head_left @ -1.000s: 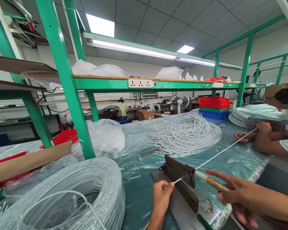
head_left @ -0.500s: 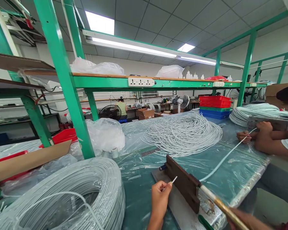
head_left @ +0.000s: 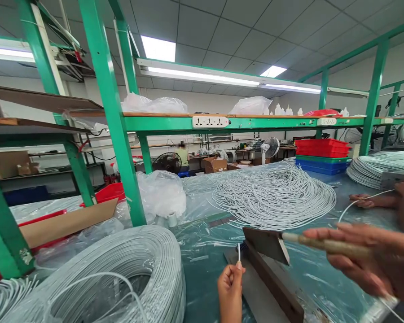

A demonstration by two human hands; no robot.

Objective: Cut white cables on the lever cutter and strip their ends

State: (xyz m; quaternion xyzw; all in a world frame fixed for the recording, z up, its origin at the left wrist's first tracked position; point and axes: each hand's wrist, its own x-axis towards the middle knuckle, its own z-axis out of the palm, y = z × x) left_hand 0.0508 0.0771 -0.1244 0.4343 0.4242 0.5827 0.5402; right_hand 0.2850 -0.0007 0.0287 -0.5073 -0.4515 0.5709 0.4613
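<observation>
Two wire heaps: coil (head_left: 121, 278) at left, cut lengths (head_left: 276, 195) piled on table (head_left: 202, 269). Cutter (head_left: 272, 264) blade raised; right hand (head_left: 366, 260) grips its handle. Left hand (head_left: 230, 287) pinches wire end (head_left: 239, 252) upright beside blade. Much coil left uncut.

No text can be read anywhere. The socket strip (head_left: 210, 121) on the green shelf rail (head_left: 256, 122) shows no legible marking. The bins (head_left: 321, 148) bear none either.
</observation>
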